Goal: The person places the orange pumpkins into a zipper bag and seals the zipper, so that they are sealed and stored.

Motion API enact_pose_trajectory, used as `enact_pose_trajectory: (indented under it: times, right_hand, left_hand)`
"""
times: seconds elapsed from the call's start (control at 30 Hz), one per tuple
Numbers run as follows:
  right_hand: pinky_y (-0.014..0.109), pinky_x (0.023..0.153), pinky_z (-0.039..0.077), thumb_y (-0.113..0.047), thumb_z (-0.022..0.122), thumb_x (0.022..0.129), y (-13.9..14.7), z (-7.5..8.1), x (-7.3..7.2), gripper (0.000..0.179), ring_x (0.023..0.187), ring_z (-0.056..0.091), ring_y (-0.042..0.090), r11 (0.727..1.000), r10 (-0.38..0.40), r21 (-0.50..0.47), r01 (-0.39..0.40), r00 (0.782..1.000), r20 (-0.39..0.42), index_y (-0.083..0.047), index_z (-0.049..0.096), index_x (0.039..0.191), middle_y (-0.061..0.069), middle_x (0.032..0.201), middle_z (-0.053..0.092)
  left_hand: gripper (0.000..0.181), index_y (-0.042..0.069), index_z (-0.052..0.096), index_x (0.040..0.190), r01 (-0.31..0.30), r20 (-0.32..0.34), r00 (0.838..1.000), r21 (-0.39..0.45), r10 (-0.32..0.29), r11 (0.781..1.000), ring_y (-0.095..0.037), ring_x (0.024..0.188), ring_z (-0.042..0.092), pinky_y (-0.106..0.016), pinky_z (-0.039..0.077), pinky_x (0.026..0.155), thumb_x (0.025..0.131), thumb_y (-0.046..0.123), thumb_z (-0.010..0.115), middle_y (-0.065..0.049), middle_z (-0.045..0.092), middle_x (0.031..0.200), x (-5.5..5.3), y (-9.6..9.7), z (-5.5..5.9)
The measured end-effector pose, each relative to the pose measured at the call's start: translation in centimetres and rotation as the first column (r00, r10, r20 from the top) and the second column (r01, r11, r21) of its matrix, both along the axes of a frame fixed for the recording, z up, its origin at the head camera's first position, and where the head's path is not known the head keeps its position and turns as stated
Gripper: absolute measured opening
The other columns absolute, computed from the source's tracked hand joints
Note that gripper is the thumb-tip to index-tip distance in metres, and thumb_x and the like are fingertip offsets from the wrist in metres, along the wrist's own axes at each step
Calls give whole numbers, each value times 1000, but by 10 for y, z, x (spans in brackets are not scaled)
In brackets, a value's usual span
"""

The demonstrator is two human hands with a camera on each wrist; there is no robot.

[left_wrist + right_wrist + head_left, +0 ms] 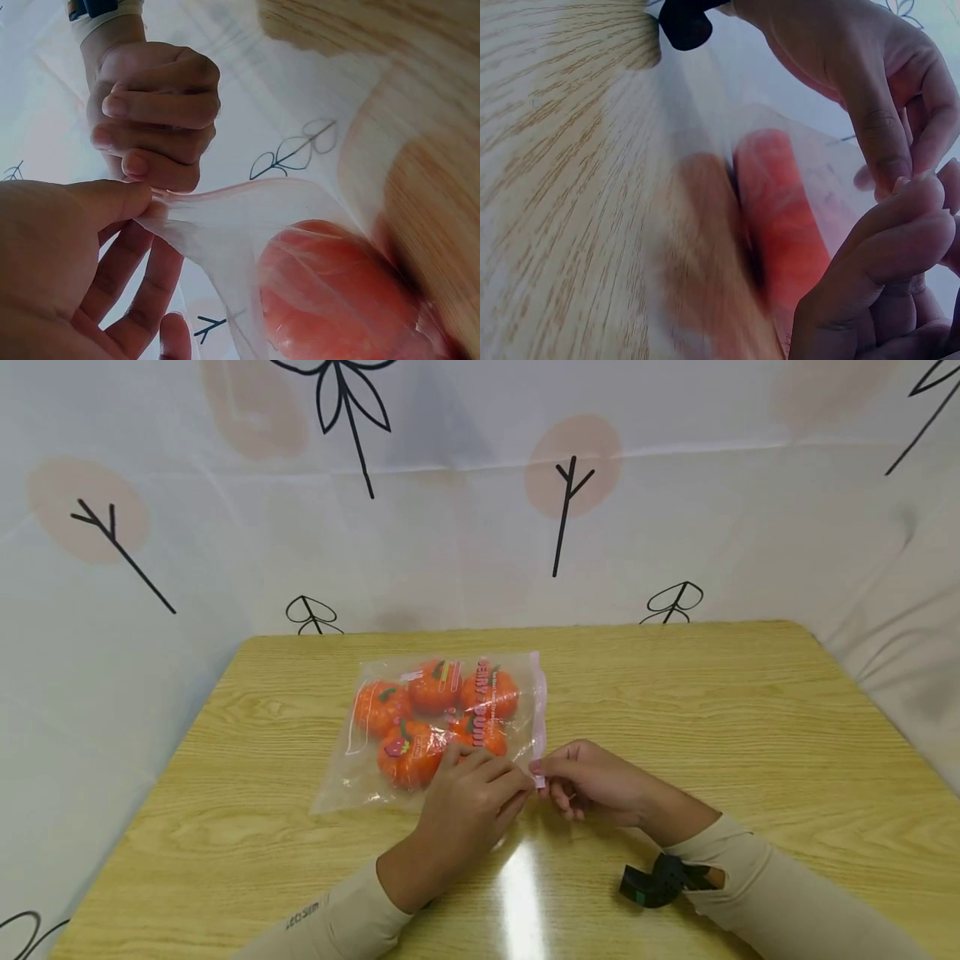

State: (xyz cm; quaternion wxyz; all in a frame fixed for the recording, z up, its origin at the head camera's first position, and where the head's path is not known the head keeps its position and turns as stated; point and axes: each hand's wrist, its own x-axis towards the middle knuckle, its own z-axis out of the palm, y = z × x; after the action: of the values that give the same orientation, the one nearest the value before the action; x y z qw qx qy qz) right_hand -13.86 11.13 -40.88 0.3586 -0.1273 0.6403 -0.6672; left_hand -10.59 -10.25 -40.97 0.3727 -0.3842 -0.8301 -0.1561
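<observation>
A clear zip bag (345,777) with pink and red print lies on the table, holding several orange toy pumpkins (412,756) with green stems. Its pink zip strip (538,710) runs down the right side. My left hand (468,802) pinches the near corner of the bag's mouth between thumb and finger, as the left wrist view (112,255) also shows. Close beside it, my right hand (596,781) pinches the lower end of the pink strip. In the right wrist view the fingertips of both hands meet, and the bag's corner between them is mostly hidden.
The wooden table (735,710) stretches to either side of the bag. Behind it hangs a white cloth (465,552) printed with plants and pink circles. A black strap-like device (652,881) sits at the right wrist.
</observation>
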Motion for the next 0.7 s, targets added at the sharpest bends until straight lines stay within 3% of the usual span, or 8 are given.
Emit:
enact_pose_trajectory:
  times: [0.1,0.33,0.7]
  right_hand:
    - [17,47,44,-27,52,103,0,-1,0,37,47,51,2,1000,-5,0,5,1000,-11,-11,66,72,-10,55,59]
    - [17,47,44,-26,51,103,0,-2,-1,37,49,53,3,1000,-11,-2,11,1000,-18,-11,65,73,-10,55,59]
    - [18,48,44,-27,52,103,0,-2,-3,37,49,54,4,999,-35,22,36,999,-18,-11,66,73,-10,55,59]
  left_hand:
    - [6,24,74,81,3,-13,1000,-1,-3,1000,-9,77,65,-31,44,82,83,23,80,12,73,82,-1,0,0]
    - [4,24,75,84,-9,63,998,-19,10,1000,-9,81,67,-31,44,84,87,22,77,12,74,86,2,0,2]
    - [4,24,75,84,-5,50,999,-27,6,1000,-8,79,67,-31,44,83,86,23,78,12,75,87,2,1,2]
